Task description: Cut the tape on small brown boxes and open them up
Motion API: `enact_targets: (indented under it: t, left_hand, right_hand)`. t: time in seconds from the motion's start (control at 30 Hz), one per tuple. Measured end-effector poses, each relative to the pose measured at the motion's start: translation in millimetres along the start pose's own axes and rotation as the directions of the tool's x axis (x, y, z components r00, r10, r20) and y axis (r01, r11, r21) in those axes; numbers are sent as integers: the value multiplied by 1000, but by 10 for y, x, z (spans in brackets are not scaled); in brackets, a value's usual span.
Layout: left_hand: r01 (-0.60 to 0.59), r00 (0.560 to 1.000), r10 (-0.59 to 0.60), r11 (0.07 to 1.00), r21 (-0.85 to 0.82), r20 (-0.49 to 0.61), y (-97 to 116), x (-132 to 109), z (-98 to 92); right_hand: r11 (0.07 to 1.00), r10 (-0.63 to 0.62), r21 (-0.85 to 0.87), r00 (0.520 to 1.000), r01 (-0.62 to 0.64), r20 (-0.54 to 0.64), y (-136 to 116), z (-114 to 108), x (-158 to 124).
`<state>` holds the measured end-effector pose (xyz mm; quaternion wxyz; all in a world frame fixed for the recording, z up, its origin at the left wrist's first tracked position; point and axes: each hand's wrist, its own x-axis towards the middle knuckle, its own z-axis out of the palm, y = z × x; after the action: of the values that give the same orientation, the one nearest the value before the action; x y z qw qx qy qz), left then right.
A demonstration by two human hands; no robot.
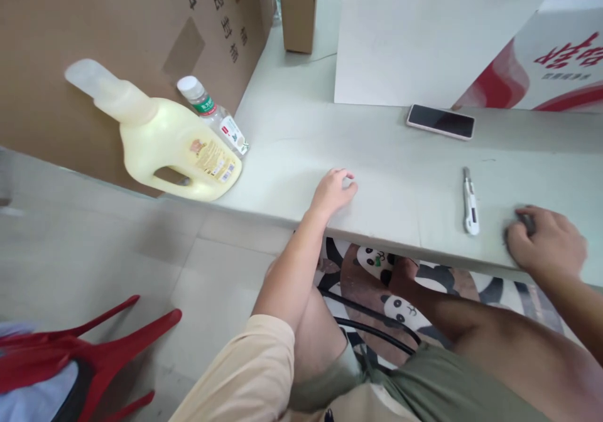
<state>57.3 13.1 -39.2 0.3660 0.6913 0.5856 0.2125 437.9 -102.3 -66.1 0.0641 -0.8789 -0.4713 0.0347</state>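
My left hand (333, 191) rests on the pale table (301, 139) near its front edge. Its fingers are loosely curled, with a gap between thumb and forefinger and nothing seen in them. Further right, my right hand (551, 241) lies on the tabletop, half curled, thumb apart from the forefinger; the gap is in shadow and no object shows in it. Between the hands, closer to the right one, lies a white utility knife (470, 202), untouched. Behind it a phone (440, 122) lies with its dark screen up.
A yellow detergent jug (174, 139) and a small clear bottle (217, 120) stand at the table's left end by a large cardboard box (117, 26). White cartons (414, 45) and a narrow brown box (299, 10) stand behind. A red stool (98, 353) is on the floor.
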Motion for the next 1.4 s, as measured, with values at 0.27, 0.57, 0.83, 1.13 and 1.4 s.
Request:
enact_targets:
  t: [0.27,0.57,0.83,1.13,1.4]
  left_hand:
    - [-75,997,79,960,-271,3,-10,147,-9]
    - [-162,985,173,913,-374,-4,152,56,-57]
    - [-223,974,179,859,-461,-139,191,-77,-192]
    - [-200,976,121,825,-529,-180,156,-89,-324]
    - [-184,977,83,785,-591,-194,96,-83,-333]
  right_hand:
    - [999,36,-12,999,-36,-13,-44,-15,28]
    - [998,12,-60,999,-14,-30,-49,-3,16]
    - [973,-194,-105,975,206,111,-739,-224,28]
    - [958,-280,137,919,251,277,-1593,-435,-281]
    - [649,-305,760,904,-33,300,-2401,-358,-248]
